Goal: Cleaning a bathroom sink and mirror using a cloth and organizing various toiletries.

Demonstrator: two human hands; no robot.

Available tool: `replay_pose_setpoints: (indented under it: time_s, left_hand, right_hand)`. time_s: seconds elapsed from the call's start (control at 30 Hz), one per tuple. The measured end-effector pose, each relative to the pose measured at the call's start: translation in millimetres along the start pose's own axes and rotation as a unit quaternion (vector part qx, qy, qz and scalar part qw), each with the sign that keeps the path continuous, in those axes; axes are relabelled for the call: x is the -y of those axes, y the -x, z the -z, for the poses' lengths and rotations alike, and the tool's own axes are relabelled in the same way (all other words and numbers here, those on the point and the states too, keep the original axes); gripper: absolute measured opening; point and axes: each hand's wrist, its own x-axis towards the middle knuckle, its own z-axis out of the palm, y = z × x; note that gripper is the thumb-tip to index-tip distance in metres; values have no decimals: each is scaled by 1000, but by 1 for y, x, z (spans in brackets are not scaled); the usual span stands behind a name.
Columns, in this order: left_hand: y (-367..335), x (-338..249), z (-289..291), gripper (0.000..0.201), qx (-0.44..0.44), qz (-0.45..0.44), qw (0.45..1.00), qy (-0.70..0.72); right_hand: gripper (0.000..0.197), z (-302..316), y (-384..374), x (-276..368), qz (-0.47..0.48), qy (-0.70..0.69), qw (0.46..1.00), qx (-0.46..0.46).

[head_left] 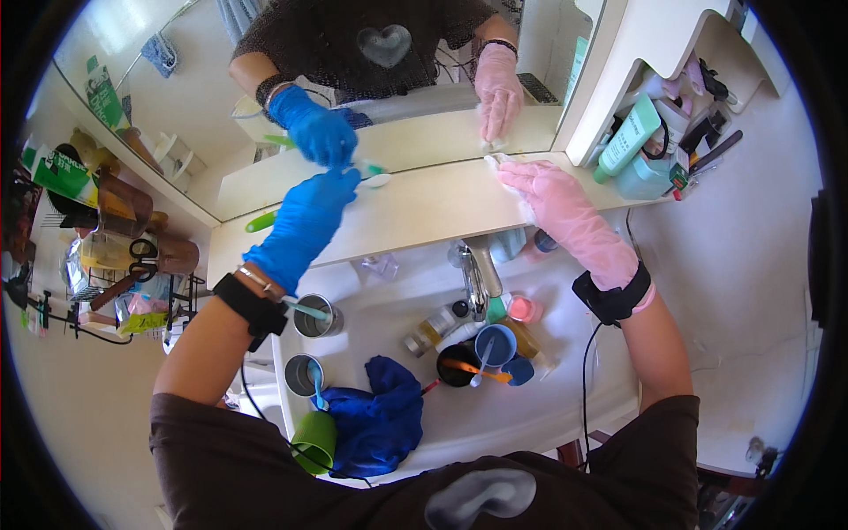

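My left hand, in a blue glove, is closed at the mirror's lower edge. A long tool with a green handle and a pale head runs through or under it; the bristles, if any, cannot be made out. My right hand, in a pink glove, presses a crumpled white cloth onto the cream shelf where it meets the mirror. The fingers curl over the cloth and hide most of it.
Below, the white sink holds a blue cup, bottles, a blue cloth and a green cup. Metal cups stand at its left. The faucet rises mid-sink. Toiletries, including a mint tube, crowd the right shelf.
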Motion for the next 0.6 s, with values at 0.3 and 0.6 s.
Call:
replay_pose_setpoints:
  time_s: [0.3,0.6]
  left_hand:
    - [26,29,5,23,-23,-15,1000,-13]
    - [52,59,12,23,-19,-24,999,-34]
  right_hand:
    - [35,4,-7,3,-6,12,1000,19]
    - [34,1,-8,3,16,14,1000,-7]
